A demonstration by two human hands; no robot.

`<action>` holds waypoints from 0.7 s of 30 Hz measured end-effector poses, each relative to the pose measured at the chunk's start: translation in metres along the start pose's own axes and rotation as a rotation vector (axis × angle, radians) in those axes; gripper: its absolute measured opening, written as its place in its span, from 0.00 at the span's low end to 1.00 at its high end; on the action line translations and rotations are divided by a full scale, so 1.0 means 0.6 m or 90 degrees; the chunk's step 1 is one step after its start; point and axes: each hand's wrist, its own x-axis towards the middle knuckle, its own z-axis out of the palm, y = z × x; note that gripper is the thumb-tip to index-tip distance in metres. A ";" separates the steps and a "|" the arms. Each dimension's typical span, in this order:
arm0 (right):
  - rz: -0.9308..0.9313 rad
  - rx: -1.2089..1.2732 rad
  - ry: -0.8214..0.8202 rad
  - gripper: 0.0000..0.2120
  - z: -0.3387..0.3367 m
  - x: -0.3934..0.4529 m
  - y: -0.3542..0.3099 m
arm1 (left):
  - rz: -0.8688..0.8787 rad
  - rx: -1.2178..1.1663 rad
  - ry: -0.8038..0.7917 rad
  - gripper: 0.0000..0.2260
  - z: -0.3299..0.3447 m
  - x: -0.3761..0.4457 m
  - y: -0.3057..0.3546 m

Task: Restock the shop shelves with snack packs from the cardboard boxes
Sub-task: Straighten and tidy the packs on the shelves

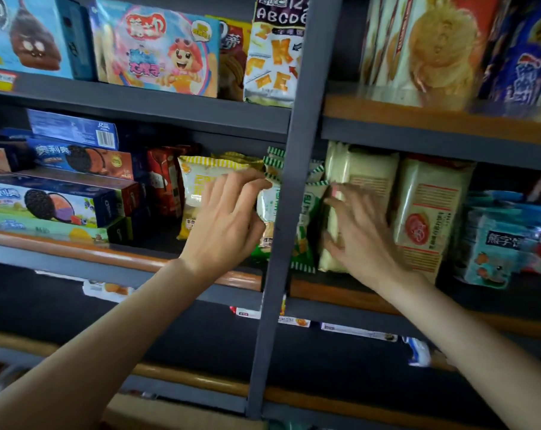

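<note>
On the middle shelf, my left hand [228,218] reaches in to a green-and-white striped snack pack [267,203] just left of the grey upright post [289,193]. Its fingers lie over the pack's top edge and its thumb rests on the front. Yellow-striped snack packs [201,181] stand right behind this hand. Right of the post, my right hand [360,234] presses with spread fingers against the side of a tall cream wafer pack [360,178]. More green-striped packs [308,212] sit between the post and the cream pack. No cardboard box is in view.
Blue cookie boxes [61,197] are stacked at the left of the middle shelf, with red packs [165,184] beside them. Cream packs [430,212] and blue bags [498,243] fill the right. The upper shelf [157,110] holds bags and boxes. The dark lower shelf [201,333] shows few packs.
</note>
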 end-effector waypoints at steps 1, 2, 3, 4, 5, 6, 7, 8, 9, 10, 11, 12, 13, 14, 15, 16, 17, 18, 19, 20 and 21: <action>-0.031 -0.019 -0.086 0.32 0.023 -0.006 0.007 | 0.020 0.024 -0.012 0.17 0.002 0.002 0.017; -0.078 -0.045 -0.133 0.39 0.042 -0.005 0.011 | 0.036 0.049 -0.025 0.17 0.005 0.003 0.034; -0.124 -0.072 -0.146 0.44 0.058 0.002 0.012 | 0.046 0.071 -0.038 0.17 0.008 0.004 0.049; -0.156 -0.089 -0.163 0.46 0.069 0.011 0.010 | 0.053 0.095 -0.050 0.17 0.011 0.004 0.063; -0.170 -0.094 -0.178 0.47 0.076 0.020 0.006 | 0.059 0.123 -0.064 0.17 0.016 0.002 0.076; -0.176 -0.101 -0.182 0.46 0.083 0.027 0.003 | 0.063 0.154 -0.082 0.17 0.023 -0.001 0.090; -0.177 -0.115 -0.177 0.46 0.093 0.034 0.000 | 0.066 0.189 -0.106 0.17 0.032 -0.007 0.102; -0.165 -0.136 -0.173 0.46 0.101 0.040 -0.002 | 0.067 0.227 -0.132 0.16 0.043 -0.013 0.113; -0.143 -0.158 -0.172 0.47 0.107 0.045 -0.003 | 0.064 0.266 -0.158 0.15 0.057 -0.021 0.124; -0.119 -0.171 -0.162 0.47 0.108 0.047 -0.003 | 0.060 0.301 -0.182 0.15 0.070 -0.029 0.132; -0.114 -0.172 -0.148 0.47 0.114 0.047 -0.002 | 0.055 0.332 -0.206 0.15 0.082 -0.035 0.138; -0.121 -0.166 -0.141 0.46 0.120 0.045 0.001 | 0.050 0.362 -0.235 0.16 0.089 -0.039 0.141; -0.126 -0.156 -0.132 0.45 0.125 0.042 0.004 | 0.047 0.390 -0.266 0.17 0.092 -0.040 0.144; -0.125 -0.151 -0.121 0.44 0.124 0.040 0.005 | 0.046 0.416 -0.291 0.17 0.092 -0.040 0.145; -0.124 -0.147 -0.108 0.44 0.119 0.038 0.005 | 0.048 0.440 -0.307 0.16 0.092 -0.040 0.146; -0.130 -0.135 -0.110 0.44 0.115 0.035 0.006 | 0.051 0.457 -0.321 0.15 0.091 -0.040 0.146; -0.140 -0.114 -0.118 0.44 0.107 0.031 0.008 | 0.056 0.468 -0.330 0.16 0.090 -0.041 0.147; -0.150 -0.092 -0.119 0.43 0.096 0.025 0.015 | 0.061 0.475 -0.331 0.17 0.091 -0.040 0.149; -0.151 -0.068 -0.102 0.42 0.082 0.017 0.028 | 0.066 0.478 -0.326 0.19 0.096 -0.038 0.151; -0.140 -0.051 -0.057 0.42 0.067 0.008 0.047 | 0.071 0.478 -0.316 0.20 0.103 -0.034 0.156; -0.119 -0.038 0.000 0.41 0.055 -0.004 0.071 | 0.074 0.471 -0.305 0.20 0.113 -0.028 0.162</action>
